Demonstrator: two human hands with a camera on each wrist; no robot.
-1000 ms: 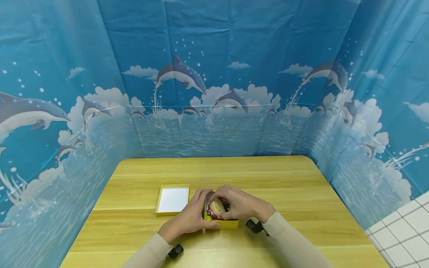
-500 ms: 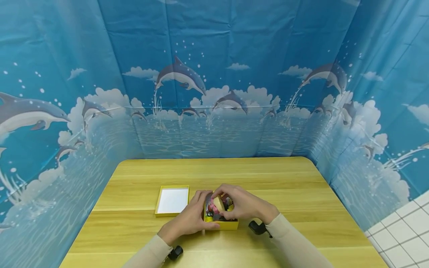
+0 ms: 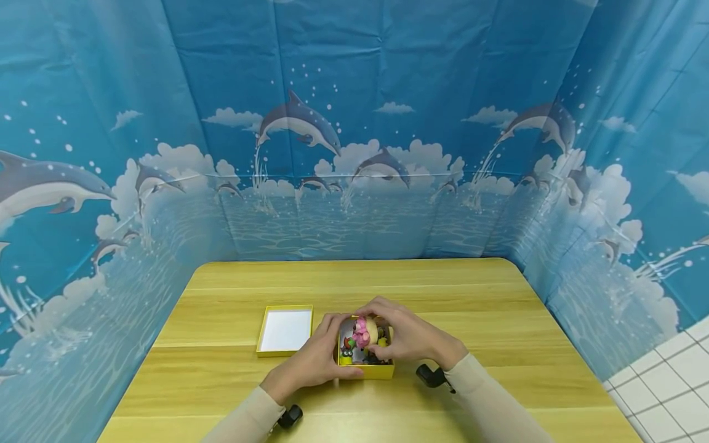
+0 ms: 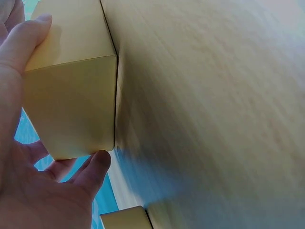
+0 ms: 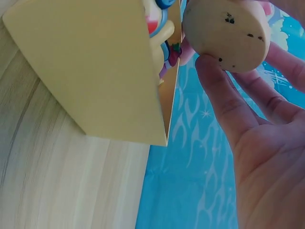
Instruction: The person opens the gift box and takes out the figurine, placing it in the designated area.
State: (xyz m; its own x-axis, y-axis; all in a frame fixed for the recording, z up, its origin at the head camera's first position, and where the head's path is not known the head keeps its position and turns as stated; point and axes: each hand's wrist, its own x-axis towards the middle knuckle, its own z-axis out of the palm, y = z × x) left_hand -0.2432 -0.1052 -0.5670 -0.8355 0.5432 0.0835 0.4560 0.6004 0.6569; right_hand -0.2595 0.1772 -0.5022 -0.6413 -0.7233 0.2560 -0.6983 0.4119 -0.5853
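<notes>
My right hand point(image 3: 407, 335) pinches a toy figurine point(image 3: 362, 332) over the open yellow box point(image 3: 378, 372). The figurine has pink parts and a round cream base point(image 5: 224, 36) with dark specks, which faces the camera in the right wrist view. Inside the box sit several other colourful figurines point(image 3: 346, 351), one with a dark face and yellow body; the right hand hides some of them. At the box's left side my left hand point(image 3: 316, 355) grips it, the thumb on the near wall and the fingers round the far corner. The box stands on the table.
Left of the box lies a yellow-rimmed lid point(image 3: 285, 354), its white inside facing up. Both rest on a wooden table point(image 3: 471, 307). A blue curtain point(image 3: 365, 227) printed with dolphins hangs behind and along the sides.
My right hand has lifted and turned the figurine, so its pink part now shows and its cream base points right. The left hand has stayed on the box.
</notes>
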